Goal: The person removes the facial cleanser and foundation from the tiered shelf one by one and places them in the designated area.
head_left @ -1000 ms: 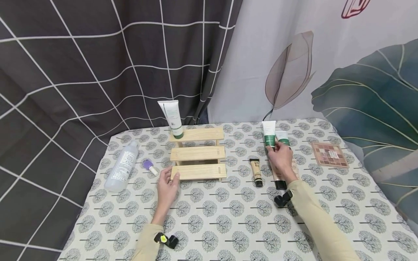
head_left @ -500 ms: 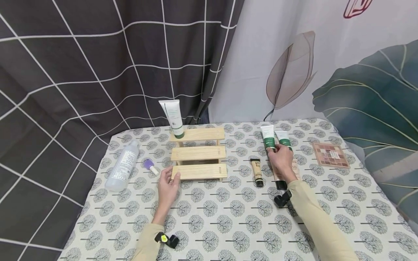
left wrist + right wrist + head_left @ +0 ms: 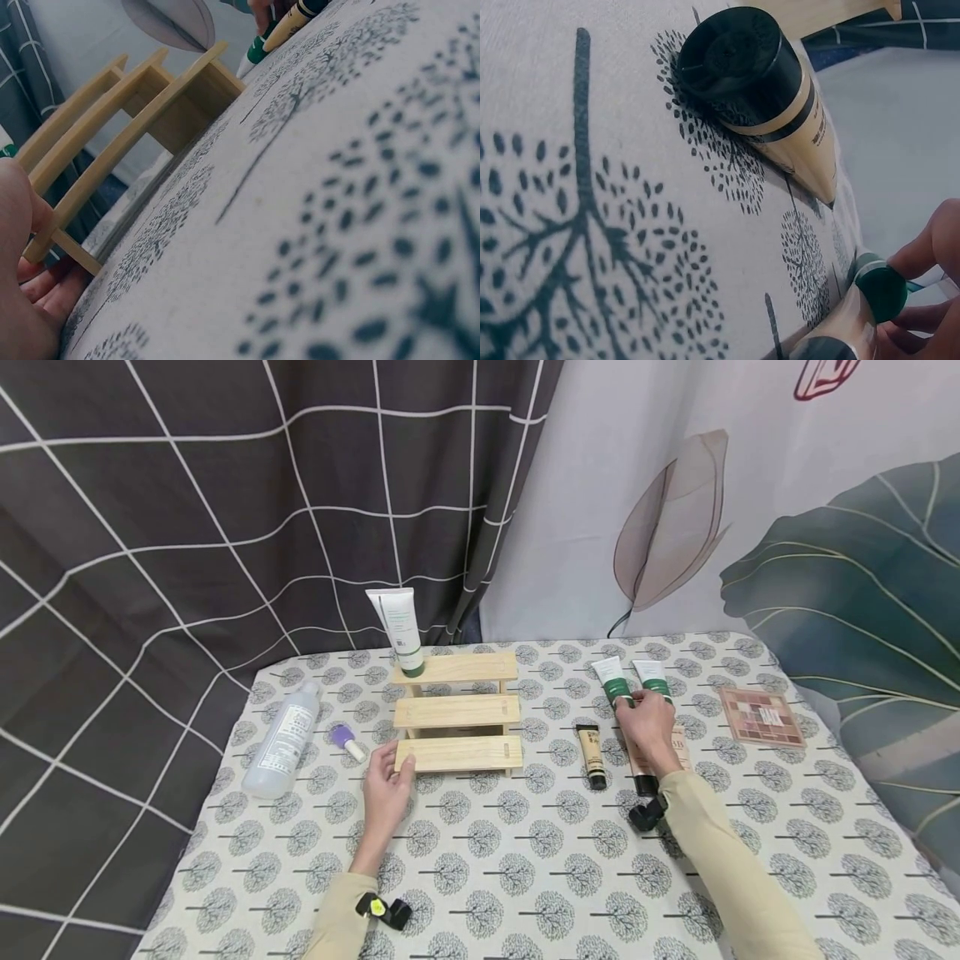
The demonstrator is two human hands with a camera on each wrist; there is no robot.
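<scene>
My left hand (image 3: 386, 787) grips the left end of the lowest step of a three-step wooden rack (image 3: 457, 753), thumb on top and fingers underneath in the left wrist view. A large white tube with a green cap (image 3: 401, 631) stands cap-down on the top step's left end. To the right, my right hand (image 3: 647, 724) pinches a white and green tube (image 3: 611, 678) by its green cap (image 3: 885, 289). That tube slants low over the cloth, top end away from me. A similar tube (image 3: 651, 675) lies close beside it. Under the hand is a beige tube with a black cap (image 3: 645, 783).
A small yellow tube with a black cap (image 3: 591, 756) lies between rack and right hand. Another pale tube (image 3: 680, 743) is partly behind the wrist. An eyeshadow palette (image 3: 762, 717) lies at right; a clear bottle (image 3: 283, 739) and purple-headed brush (image 3: 347, 742) lie at left.
The tube in my right hand has tipped down, its white end dropping toward the cloth and to the left. My left hand has stayed on the rack.
</scene>
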